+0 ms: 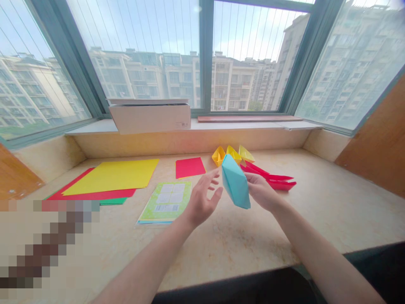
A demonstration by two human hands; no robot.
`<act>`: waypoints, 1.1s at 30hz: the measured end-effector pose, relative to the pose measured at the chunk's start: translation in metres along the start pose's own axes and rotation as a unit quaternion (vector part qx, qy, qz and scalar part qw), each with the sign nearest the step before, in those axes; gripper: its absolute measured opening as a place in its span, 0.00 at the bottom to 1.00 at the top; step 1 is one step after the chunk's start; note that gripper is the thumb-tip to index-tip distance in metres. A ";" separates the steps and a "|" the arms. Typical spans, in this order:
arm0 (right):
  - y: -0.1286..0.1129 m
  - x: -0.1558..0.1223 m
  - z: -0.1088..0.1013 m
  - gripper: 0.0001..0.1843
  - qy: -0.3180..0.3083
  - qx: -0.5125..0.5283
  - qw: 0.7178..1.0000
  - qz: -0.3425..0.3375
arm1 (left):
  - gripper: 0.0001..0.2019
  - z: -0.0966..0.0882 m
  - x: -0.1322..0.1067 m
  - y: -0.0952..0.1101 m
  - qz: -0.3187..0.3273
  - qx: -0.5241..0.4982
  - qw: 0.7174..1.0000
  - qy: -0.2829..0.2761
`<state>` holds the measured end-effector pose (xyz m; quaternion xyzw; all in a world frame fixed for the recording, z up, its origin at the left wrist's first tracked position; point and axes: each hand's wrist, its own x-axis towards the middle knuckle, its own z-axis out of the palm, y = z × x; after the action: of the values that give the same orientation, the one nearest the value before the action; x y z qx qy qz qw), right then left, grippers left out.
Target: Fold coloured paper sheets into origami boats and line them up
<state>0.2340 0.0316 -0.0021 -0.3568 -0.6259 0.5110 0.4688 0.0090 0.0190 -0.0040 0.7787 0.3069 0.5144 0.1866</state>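
A folded light-blue paper boat (236, 181) is held up above the counter, tilted, with its underside toward me. My right hand (261, 190) grips it from the right side, the fingertips partly hidden behind the paper. My left hand (205, 198) is just left of the boat, fingers apart and holding nothing. Behind the blue paper stand several small yellow paper boats (218, 156), partly covered by it. Red folded paper boats (278, 182) lie to the right, behind my right hand.
Large yellow sheets (114, 176) lie over red and green ones at the left. A small stack of red squares (190, 167) and a green packet of paper (171, 200) sit nearer the middle. On the window ledge rests a white box (152, 118). The counter (228, 257) ends close to me.
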 end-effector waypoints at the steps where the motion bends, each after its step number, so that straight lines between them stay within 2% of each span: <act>1: 0.000 0.000 0.002 0.21 -0.017 0.025 1.000 0.003 | 0.22 0.002 -0.001 0.001 0.001 -0.002 1.000 -0.006; 6: -0.001 -0.003 0.013 0.22 -0.056 0.102 0.993 0.017 | 0.22 0.006 -0.004 0.003 0.000 -0.002 1.000 -0.002; 13: -0.003 -0.004 0.016 0.21 -0.051 0.107 0.993 0.008 | 0.21 0.006 -0.005 0.005 0.005 -0.004 1.000 0.005; 16: 0.000 -0.003 0.018 0.19 -0.035 0.071 0.997 -0.009 | 0.15 0.008 -0.005 0.005 -0.006 0.015 0.999 0.029; 20: 0.006 -0.001 0.025 0.22 0.027 0.011 0.998 -0.058 | 0.09 0.009 -0.004 0.005 -0.025 0.025 0.999 0.028; 24: 0.017 0.000 0.030 0.20 0.084 -0.038 0.992 -0.088 | 0.13 0.010 -0.007 0.012 -0.019 0.007 1.000 -0.021; 28: 0.026 -0.001 0.031 0.12 0.123 -0.079 0.982 -0.121 | 0.24 0.014 -0.011 0.020 -0.031 0.011 0.997 -0.063; 31: 0.026 -0.004 0.036 0.04 0.144 -0.172 0.960 -0.167 | 0.30 0.019 -0.014 0.024 -0.050 0.001 0.997 -0.054; 33: 0.022 -0.006 0.042 0.05 0.144 -0.229 0.941 -0.202 | 0.30 0.022 -0.014 0.024 -0.074 -0.026 0.997 -0.026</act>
<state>0.1952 0.0178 -0.0261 -0.3904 -0.7109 0.1922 0.5525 0.0319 -0.0079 -0.0077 0.7617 0.3458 0.4864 0.2523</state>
